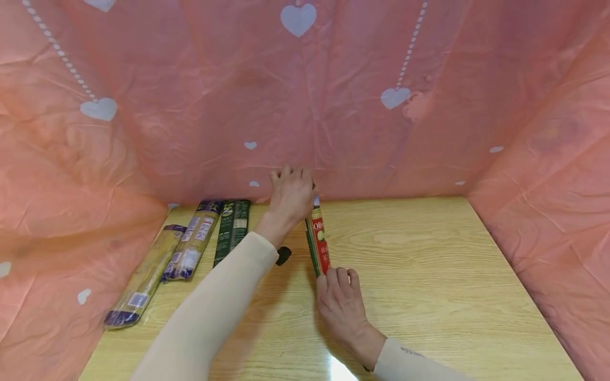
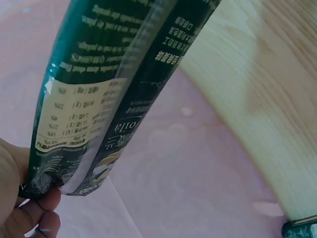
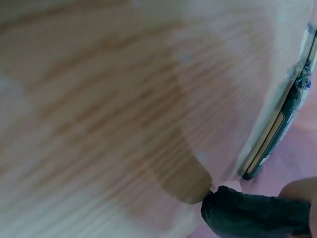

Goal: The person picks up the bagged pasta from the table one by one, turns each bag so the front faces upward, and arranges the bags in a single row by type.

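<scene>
A long noodle packet (image 1: pixel 320 241), red and yellow on one side and dark green on the other, is held between both hands. At its far end, the left hand (image 1: pixel 292 193) grips the packet with curled fingers. Its green back (image 2: pixel 94 99), with a pale printed table, fills much of the left wrist view, where fingertips (image 2: pixel 49 199) pinch one corner. The right hand (image 1: pixel 342 302) holds the near end. In the right wrist view the packet's dark end (image 3: pixel 252 213) shows beside part of that hand.
Left on the wooden table (image 1: pixel 405 275) lie a dark green packet (image 1: pixel 232 230) and two yellowish packets with purple ends, one (image 1: pixel 193 241) beside the other (image 1: pixel 145 280). A pink curtain (image 1: pixel 314 106) with pale hearts hangs behind and at both sides.
</scene>
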Tool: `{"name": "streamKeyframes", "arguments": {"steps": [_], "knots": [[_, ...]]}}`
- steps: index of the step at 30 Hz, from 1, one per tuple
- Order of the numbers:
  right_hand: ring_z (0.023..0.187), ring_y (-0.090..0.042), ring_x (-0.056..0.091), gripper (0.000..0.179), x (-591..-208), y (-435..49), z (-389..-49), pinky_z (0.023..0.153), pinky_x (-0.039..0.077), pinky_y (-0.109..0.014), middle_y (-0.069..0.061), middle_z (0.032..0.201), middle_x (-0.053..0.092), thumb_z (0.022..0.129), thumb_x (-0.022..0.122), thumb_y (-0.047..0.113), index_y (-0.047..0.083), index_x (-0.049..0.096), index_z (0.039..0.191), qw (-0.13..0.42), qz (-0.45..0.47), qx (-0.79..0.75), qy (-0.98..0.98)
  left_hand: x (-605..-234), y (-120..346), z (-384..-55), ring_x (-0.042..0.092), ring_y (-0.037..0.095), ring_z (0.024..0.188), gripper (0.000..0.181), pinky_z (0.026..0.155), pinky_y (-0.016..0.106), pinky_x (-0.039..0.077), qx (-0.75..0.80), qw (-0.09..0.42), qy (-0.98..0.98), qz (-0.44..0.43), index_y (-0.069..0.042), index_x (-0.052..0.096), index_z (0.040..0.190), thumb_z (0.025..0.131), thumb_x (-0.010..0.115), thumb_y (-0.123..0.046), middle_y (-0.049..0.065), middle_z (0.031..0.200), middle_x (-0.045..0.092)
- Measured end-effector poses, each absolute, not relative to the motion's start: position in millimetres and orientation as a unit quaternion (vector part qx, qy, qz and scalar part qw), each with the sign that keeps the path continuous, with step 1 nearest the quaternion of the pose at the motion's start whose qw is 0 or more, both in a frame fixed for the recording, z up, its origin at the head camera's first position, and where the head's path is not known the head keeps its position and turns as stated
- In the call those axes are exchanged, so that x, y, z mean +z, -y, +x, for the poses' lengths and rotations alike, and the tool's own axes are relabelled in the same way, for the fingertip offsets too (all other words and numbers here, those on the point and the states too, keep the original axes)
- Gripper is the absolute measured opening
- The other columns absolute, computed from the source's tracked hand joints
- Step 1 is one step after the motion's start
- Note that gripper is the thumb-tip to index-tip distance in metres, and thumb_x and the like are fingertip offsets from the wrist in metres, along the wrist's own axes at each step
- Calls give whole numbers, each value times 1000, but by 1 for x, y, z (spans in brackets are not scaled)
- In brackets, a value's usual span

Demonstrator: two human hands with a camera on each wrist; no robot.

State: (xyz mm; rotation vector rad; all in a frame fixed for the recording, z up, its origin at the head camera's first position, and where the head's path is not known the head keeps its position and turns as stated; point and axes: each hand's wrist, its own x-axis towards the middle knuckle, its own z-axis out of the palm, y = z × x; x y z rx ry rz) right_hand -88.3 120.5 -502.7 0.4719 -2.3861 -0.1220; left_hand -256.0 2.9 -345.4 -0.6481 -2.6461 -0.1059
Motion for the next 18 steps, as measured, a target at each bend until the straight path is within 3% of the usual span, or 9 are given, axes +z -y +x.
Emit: {"name": "streamKeyframes", "arguments": {"steps": [2,5,7,9,12,15,18], "knots": [[83,-32,56,35,-503,-120,-88,85,49,-48,-11,83,53,109,25,10,7,48,83,342,179,-43,922,-347,-2,-255,53,34,106,25,90,50,33,-49,206,947,-242,-9,61,107,108,61,-34,9,103,67],[84,-32,57,20,-505,-121,-88,85,49,-48,-11,86,56,99,52,23,8,51,86,343,178,-33,922,-348,-1,-254,54,33,108,21,91,49,34,-73,201,941,-263,-11,62,108,109,60,-31,8,105,68],[86,-33,59,33,-506,-122,-88,86,49,-49,-12,88,58,89,69,36,7,54,89,347,183,-28,919,-348,-1,-252,55,32,110,17,92,50,34,-94,193,936,-280,-12,63,110,109,60,-28,7,109,69],[88,-32,59,53,-508,-124,-87,87,48,-51,-12,92,60,84,77,53,6,57,93,345,191,-21,919,-348,-1,-252,54,32,111,14,94,50,34,-111,182,932,-293,-12,63,112,110,60,-25,7,113,69],[95,-32,61,63,-510,-127,-85,93,47,-56,-12,99,63,91,67,67,5,60,99,327,204,-6,923,-348,2,-252,55,32,117,10,98,52,34,-137,166,930,-297,-12,64,116,109,60,-18,6,119,70],[101,-33,62,60,-512,-133,-86,98,47,-61,-11,102,66,103,48,63,5,62,102,306,205,19,930,-348,6,-253,54,32,124,16,103,53,34,-164,148,931,-289,-12,64,122,107,61,-11,5,124,72],[100,-36,61,57,-512,-139,-91,97,48,-63,-13,97,66,104,50,59,4,62,97,291,181,34,939,-350,12,-254,54,32,126,24,105,55,33,-176,139,932,-283,-12,64,127,105,62,-6,6,129,72]]}}
